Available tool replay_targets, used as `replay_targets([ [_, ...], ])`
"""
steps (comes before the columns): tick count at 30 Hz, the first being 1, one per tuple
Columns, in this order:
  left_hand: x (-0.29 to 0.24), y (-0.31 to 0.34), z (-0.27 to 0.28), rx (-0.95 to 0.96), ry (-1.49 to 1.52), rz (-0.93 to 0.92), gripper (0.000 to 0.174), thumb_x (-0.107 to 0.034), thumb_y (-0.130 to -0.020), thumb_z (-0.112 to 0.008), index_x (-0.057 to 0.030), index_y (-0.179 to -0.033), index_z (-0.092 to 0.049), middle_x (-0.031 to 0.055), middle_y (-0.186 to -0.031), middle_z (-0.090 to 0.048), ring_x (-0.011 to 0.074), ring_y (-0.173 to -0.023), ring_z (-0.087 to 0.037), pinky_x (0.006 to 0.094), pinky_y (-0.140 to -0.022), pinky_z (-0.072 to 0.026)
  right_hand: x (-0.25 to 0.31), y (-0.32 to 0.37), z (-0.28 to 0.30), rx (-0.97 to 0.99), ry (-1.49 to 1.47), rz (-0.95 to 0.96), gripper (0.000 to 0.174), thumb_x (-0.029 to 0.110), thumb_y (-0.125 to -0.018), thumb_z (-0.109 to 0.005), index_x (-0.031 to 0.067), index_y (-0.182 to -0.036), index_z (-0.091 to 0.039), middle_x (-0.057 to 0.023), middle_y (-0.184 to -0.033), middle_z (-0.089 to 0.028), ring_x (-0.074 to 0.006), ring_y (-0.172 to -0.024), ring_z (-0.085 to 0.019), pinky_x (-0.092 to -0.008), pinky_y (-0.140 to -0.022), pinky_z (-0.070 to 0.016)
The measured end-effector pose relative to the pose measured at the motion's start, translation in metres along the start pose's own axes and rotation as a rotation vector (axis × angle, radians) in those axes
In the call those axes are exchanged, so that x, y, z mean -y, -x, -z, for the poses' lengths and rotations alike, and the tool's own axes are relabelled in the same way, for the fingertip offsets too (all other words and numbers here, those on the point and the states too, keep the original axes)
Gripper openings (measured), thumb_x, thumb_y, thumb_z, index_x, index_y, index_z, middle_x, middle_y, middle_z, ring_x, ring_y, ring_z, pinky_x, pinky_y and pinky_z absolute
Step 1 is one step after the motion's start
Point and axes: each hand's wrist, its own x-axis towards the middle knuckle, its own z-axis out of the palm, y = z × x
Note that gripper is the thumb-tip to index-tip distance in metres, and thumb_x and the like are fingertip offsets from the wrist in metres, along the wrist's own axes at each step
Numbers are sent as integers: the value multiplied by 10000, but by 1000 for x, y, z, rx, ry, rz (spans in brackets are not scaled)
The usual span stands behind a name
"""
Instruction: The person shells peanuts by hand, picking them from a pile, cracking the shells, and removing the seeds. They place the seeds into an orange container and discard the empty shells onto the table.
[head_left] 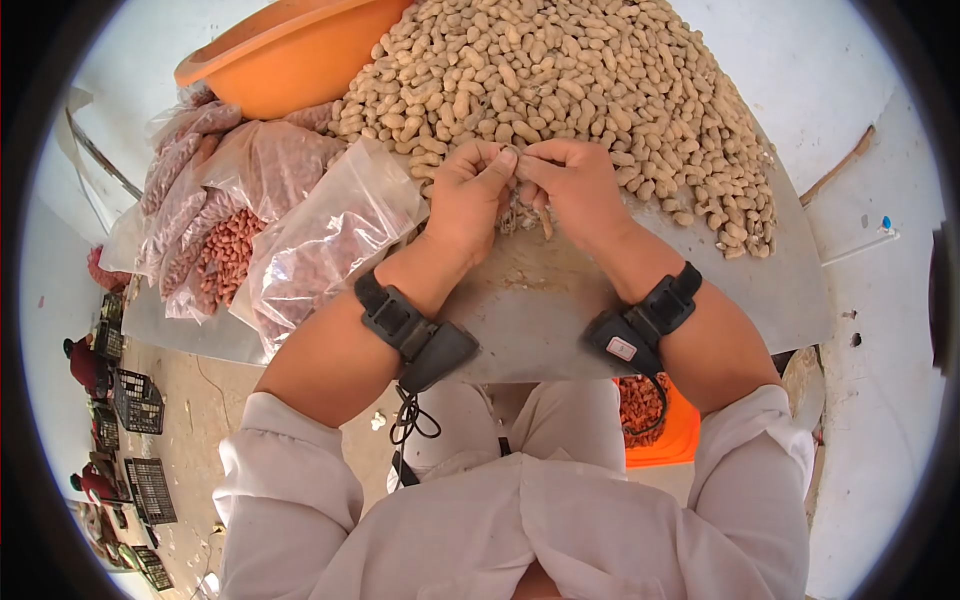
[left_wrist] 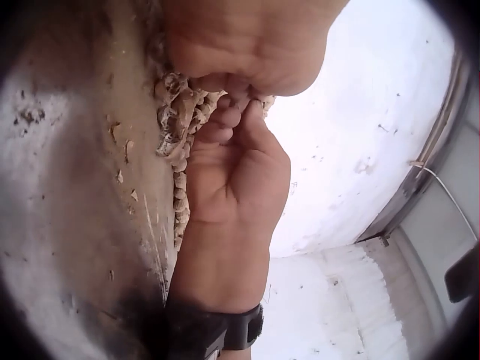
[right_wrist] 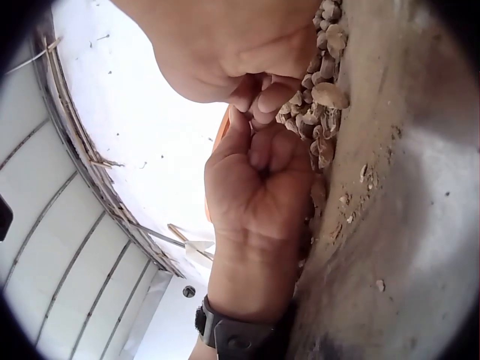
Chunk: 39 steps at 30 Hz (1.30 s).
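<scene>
Bags [head_left: 345, 235] crowd nine o'clock; left hand [head_left: 468, 195] and right hand [head_left: 580, 190] meet, fingers curled, anything pinched hidden; bare surface [head_left: 540, 325] opens at six; peanuts [head_left: 560, 75] heap eleven to three, short of the four-o'clock edge.

A peanut workroom: a metal desk [head_left: 540, 335] bears heaped peanuts [head_left: 560, 85] and bagged kernels [head_left: 228, 255]; crates [head_left: 138, 402] stand beyond.

We find room over the surface's [head_left: 540, 325] near middle; the peanut heap [head_left: 560, 75] blocks us ahead, plastic bags [head_left: 335, 235] leftward.
</scene>
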Motion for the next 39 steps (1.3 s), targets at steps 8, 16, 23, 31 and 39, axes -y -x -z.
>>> replay_targets([
  [8,-3,2,-5,25,49,-16,90,-120,-926,-470,-61,-902,-533,-4,-731,-533,29,-510,-382,161,-446,-272,-10,-6,2,-51,-460,-70,163,91,-841,-569,-61,-878,-613,-87,-736,-618,-117,-587,-567,-222,-520,-443],
  [16,-6,2,-1,68,184,41,180,-111,-942,-431,-43,-1064,-544,-13,-766,-529,30,-507,-336,163,-451,-271,-8,-6,4,38,-535,-12,139,63,-858,-534,-53,-899,-598,-89,-802,-620,-123,-670,-591,-225,-594,-471],
  [23,-8,2,2,102,219,74,213,-105,-945,-428,-33,-1112,-538,-1,-812,-546,30,-526,-345,160,-464,-286,-4,-4,7,72,-604,-70,121,-13,-812,-548,-58,-916,-592,-112,-854,-626,-151,-695,-600,-245,-637,-498],
  [31,-7,1,5,96,319,159,170,-148,-940,-428,-35,-989,-545,16,-800,-541,48,-539,-344,175,-462,-289,-2,-3,5,106,-575,-23,181,2,-790,-621,-56,-958,-595,-129,-889,-636,-156,-748,-616,-240,-663,-493],
  [39,-6,1,7,23,567,346,220,-231,-933,-412,-59,-842,-515,8,-723,-416,86,-534,-326,206,-453,-278,0,1,2,93,-153,172,155,18,-785,-631,-40,-926,-608,-79,-872,-636,-111,-740,-598,-212,-685,-470],
])
